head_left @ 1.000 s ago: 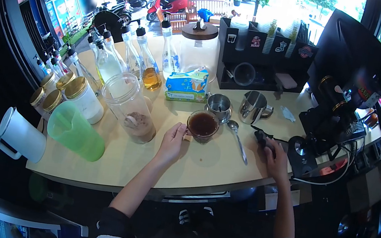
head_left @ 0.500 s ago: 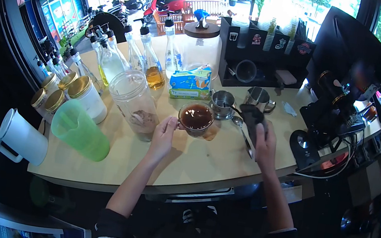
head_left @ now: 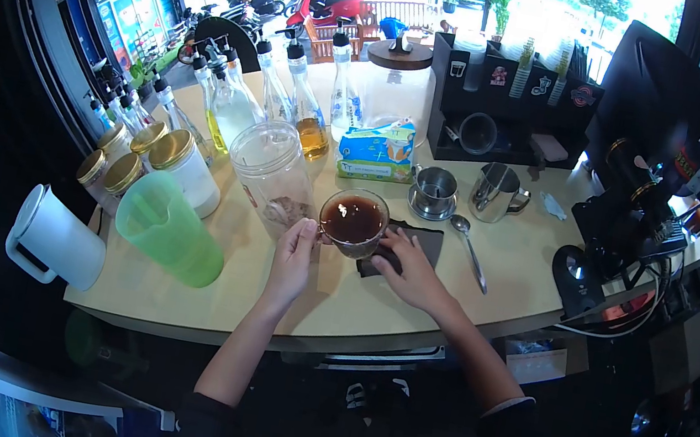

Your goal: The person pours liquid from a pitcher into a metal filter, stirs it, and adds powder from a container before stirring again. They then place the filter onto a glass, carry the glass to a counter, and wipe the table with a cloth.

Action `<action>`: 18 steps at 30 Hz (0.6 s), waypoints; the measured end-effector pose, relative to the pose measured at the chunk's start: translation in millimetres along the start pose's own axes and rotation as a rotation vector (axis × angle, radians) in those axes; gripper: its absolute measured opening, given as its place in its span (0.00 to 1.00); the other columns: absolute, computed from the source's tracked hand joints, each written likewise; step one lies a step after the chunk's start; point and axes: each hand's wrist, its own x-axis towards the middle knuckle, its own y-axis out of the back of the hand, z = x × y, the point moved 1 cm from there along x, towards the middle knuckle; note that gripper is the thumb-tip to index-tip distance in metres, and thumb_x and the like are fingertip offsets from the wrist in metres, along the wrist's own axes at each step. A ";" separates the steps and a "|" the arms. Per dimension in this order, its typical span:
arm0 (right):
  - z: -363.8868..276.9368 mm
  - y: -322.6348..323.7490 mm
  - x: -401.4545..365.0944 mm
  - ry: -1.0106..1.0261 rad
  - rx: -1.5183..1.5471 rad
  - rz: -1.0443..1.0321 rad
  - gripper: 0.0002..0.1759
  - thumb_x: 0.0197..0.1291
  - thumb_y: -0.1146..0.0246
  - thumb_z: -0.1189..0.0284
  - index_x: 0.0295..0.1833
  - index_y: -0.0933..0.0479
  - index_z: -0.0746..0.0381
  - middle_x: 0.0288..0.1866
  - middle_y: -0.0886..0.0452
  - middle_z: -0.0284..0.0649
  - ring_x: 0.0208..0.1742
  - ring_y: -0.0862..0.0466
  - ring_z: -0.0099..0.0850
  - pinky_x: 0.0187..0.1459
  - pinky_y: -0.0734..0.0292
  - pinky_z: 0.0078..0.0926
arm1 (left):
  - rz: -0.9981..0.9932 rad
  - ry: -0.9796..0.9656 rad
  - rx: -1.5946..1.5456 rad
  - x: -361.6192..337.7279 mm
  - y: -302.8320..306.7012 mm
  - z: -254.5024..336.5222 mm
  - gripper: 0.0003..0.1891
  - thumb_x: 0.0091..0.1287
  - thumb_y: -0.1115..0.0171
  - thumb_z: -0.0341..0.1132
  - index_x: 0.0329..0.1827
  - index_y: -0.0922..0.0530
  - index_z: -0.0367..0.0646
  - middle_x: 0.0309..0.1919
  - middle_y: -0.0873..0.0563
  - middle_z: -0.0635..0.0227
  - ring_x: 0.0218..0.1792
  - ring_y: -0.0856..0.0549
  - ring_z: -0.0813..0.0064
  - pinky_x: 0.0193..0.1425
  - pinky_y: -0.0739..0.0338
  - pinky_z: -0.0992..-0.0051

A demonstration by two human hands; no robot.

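A glass cup of dark brown drink (head_left: 353,219) is held by its handle in my left hand (head_left: 295,256), with the fingers closed. Under and to the right of the cup, a black cloth (head_left: 426,246) is spread on the counter. My right hand (head_left: 411,273) lies over the cloth, fingers apart and pressing down, fingertips close beside the cup. Behind them stands a small metal coffee filter (head_left: 435,192) on its saucer. A spoon (head_left: 471,254) rests on the counter to the right of the cloth.
A clear jar (head_left: 270,170) stands close left of the cup, then a green pitcher (head_left: 172,230) and a white jug (head_left: 57,236). At the back are a tissue pack (head_left: 378,151), a metal cup (head_left: 495,193) and a black cup rack (head_left: 517,108). The counter's front edge (head_left: 302,340) is near me.
My right hand has brought the black cloth from beside the spoon to the counter under the cup and spread its fingers over it. My left hand still holds the cup. The view has shifted slightly.
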 end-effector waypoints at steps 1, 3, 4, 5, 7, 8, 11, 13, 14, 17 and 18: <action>3.4 4.4 -1.3 -0.002 0.123 0.028 0.20 0.66 0.40 0.64 0.56 0.26 0.65 0.65 0.27 0.54 0.71 0.33 0.50 0.73 0.47 0.50 | -0.003 -0.001 -0.001 0.9 -1.3 -2.0 0.19 0.80 0.58 0.42 0.36 0.25 0.38 0.32 0.21 0.73 0.39 0.24 0.84 0.51 0.31 0.79; 9.0 16.1 -8.4 -0.052 0.216 0.128 0.18 0.65 0.39 0.66 0.56 0.26 0.65 0.63 0.26 0.53 0.68 0.30 0.49 0.71 0.43 0.48 | -0.030 0.000 0.030 5.1 -4.5 -9.4 0.19 0.80 0.58 0.42 0.37 0.25 0.38 0.32 0.21 0.73 0.39 0.24 0.84 0.51 0.31 0.79; 12.6 23.0 -12.5 -0.100 0.311 0.222 0.17 0.64 0.39 0.68 0.55 0.25 0.64 0.62 0.24 0.52 0.66 0.27 0.48 0.69 0.39 0.46 | -0.031 -0.001 0.028 7.5 -7.8 -12.6 0.19 0.80 0.58 0.42 0.37 0.25 0.38 0.32 0.21 0.73 0.39 0.24 0.84 0.51 0.31 0.79; 14.5 30.4 -17.0 -0.031 0.168 0.269 0.20 0.60 0.35 0.68 0.55 0.26 0.66 0.58 0.22 0.52 0.60 0.24 0.49 0.65 0.36 0.42 | -0.046 -0.013 -0.012 9.6 -13.0 -15.6 0.19 0.80 0.58 0.42 0.37 0.24 0.38 0.32 0.21 0.73 0.39 0.24 0.84 0.51 0.31 0.79; 15.3 37.0 -27.6 -0.017 0.041 0.268 0.25 0.59 0.33 0.66 0.58 0.28 0.67 0.59 0.23 0.53 0.60 0.24 0.49 0.66 0.37 0.43 | -0.066 -0.024 -0.054 11.0 -24.4 -17.7 0.19 0.80 0.58 0.42 0.37 0.24 0.38 0.32 0.21 0.73 0.39 0.24 0.83 0.51 0.31 0.79; 14.5 39.6 -31.5 0.000 -0.084 0.267 0.30 0.58 0.32 0.63 0.61 0.29 0.68 0.59 0.23 0.54 0.60 0.24 0.50 0.66 0.37 0.43 | -0.054 -0.001 -0.060 11.2 -30.4 -16.9 0.19 0.80 0.58 0.42 0.37 0.24 0.38 0.31 0.20 0.73 0.39 0.24 0.84 0.52 0.31 0.79; 13.7 45.3 -33.2 -0.027 -0.208 0.203 0.41 0.54 0.29 0.59 0.67 0.36 0.69 0.61 0.25 0.56 0.63 0.26 0.50 0.68 0.40 0.43 | -0.059 0.010 -0.029 16.0 -40.6 -23.6 0.19 0.80 0.57 0.42 0.37 0.24 0.39 0.31 0.20 0.73 0.39 0.23 0.84 0.52 0.31 0.79; 12.5 48.1 -31.1 -0.070 -0.211 0.171 0.43 0.54 0.29 0.58 0.69 0.38 0.68 0.62 0.26 0.57 0.65 0.27 0.50 0.70 0.42 0.43 | -0.074 -0.002 0.011 20.2 -45.1 -30.0 0.19 0.80 0.57 0.41 0.36 0.24 0.39 0.31 0.20 0.72 0.39 0.23 0.84 0.51 0.30 0.79; 12.9 48.8 -30.6 -0.112 -0.212 0.136 0.45 0.54 0.29 0.57 0.71 0.41 0.67 0.64 0.28 0.58 0.67 0.29 0.50 0.72 0.44 0.43 | -0.085 0.005 -0.003 21.1 -47.9 -31.8 0.19 0.80 0.57 0.42 0.37 0.23 0.39 0.31 0.19 0.72 0.38 0.23 0.84 0.50 0.30 0.79; 17.3 46.1 -31.6 -0.118 -0.167 0.202 0.48 0.51 0.26 0.61 0.72 0.42 0.66 0.69 0.31 0.53 0.71 0.32 0.47 0.75 0.47 0.44 | -0.102 0.045 -0.069 22.5 -59.8 -31.5 0.19 0.80 0.58 0.42 0.37 0.24 0.40 0.31 0.19 0.73 0.38 0.23 0.84 0.47 0.30 0.80; 18.8 45.6 -31.0 -0.118 -0.166 0.200 0.48 0.51 0.26 0.61 0.72 0.42 0.66 0.69 0.31 0.53 0.71 0.32 0.47 0.75 0.47 0.44 | -0.108 0.080 -0.124 22.7 -63.5 -31.1 0.18 0.80 0.58 0.42 0.37 0.24 0.40 0.31 0.20 0.73 0.37 0.23 0.84 0.46 0.29 0.81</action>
